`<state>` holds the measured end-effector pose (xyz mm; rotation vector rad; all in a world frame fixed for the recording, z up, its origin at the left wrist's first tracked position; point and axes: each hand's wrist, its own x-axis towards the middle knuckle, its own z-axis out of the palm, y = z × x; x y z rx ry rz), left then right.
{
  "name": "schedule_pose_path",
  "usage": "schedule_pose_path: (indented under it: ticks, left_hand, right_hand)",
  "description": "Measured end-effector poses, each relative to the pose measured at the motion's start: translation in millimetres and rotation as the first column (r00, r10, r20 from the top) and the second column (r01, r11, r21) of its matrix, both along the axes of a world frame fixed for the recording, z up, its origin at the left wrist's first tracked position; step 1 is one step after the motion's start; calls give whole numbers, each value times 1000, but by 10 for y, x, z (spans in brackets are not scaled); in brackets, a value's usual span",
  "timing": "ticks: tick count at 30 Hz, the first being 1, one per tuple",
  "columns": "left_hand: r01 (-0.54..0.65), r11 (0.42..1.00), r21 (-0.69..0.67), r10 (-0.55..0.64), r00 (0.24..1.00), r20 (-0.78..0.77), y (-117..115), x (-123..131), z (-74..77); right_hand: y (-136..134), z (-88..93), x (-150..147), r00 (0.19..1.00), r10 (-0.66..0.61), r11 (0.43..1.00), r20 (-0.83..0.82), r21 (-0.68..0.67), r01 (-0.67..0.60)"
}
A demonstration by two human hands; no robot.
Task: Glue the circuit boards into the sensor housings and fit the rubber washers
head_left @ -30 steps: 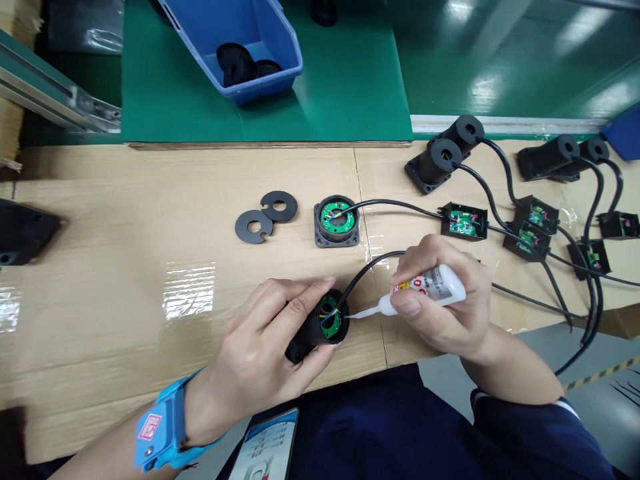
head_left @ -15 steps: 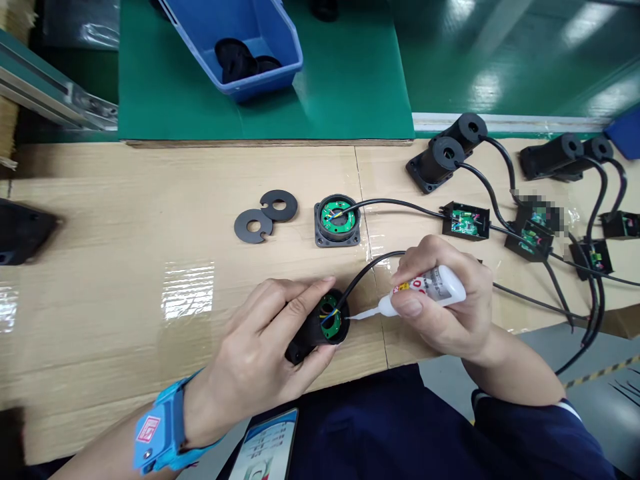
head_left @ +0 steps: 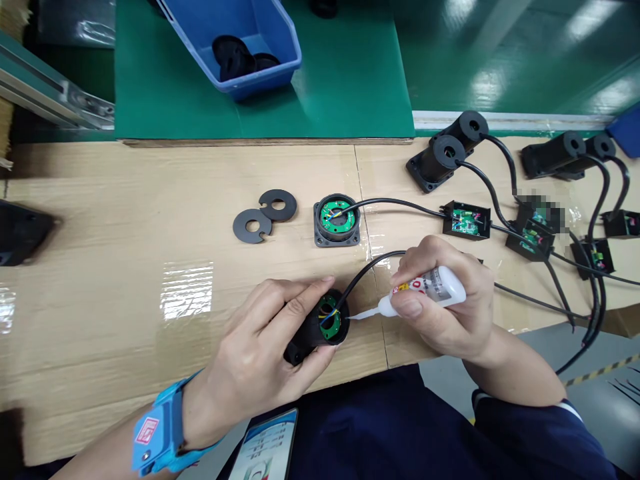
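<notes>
My left hand (head_left: 260,357) is wrapped round a black cylindrical housing (head_left: 315,330) tilted on its side, its open end showing a green round circuit board with coloured wires and a black cable leading off right. My right hand (head_left: 445,303) grips a small white glue bottle (head_left: 430,288). Its thin nozzle tip touches the rim of the housing's open end. A blue wrist strap (head_left: 163,427) is on my left wrist.
On the cardboard-covered table lie two black notched discs (head_left: 264,215), another open housing with a green board (head_left: 337,220), several cabled black cylinders (head_left: 445,157) and small open boxes with boards (head_left: 466,221) at right. A blue bin (head_left: 240,37) with black parts sits on a green mat (head_left: 350,87).
</notes>
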<state>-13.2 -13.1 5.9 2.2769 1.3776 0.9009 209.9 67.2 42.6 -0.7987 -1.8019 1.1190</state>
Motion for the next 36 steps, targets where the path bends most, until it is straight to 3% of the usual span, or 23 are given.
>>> schedule_pose_path:
  ticks: [7,18,26,36]
  left_hand:
    - [-2,1000,-7,3,1000,10,-7,-10,7]
    - [-5,976,-218,29,994,108,-38,-10,55]
    - [59,938,-342,1,985,170,75,-17,53]
    - [144,846,-514,59,932,358,6,6,-61]
  right_hand:
    - [-1,-18,-2,1000,-27,1000,-5,2,27]
    - [-26,-81,17,997,-78,996,-9,45,78]
    - [10,-173,-2,966,-173,984,-191,-60,165]
    - [-27,-125,-129,985,-62,993,-161,-112,44]
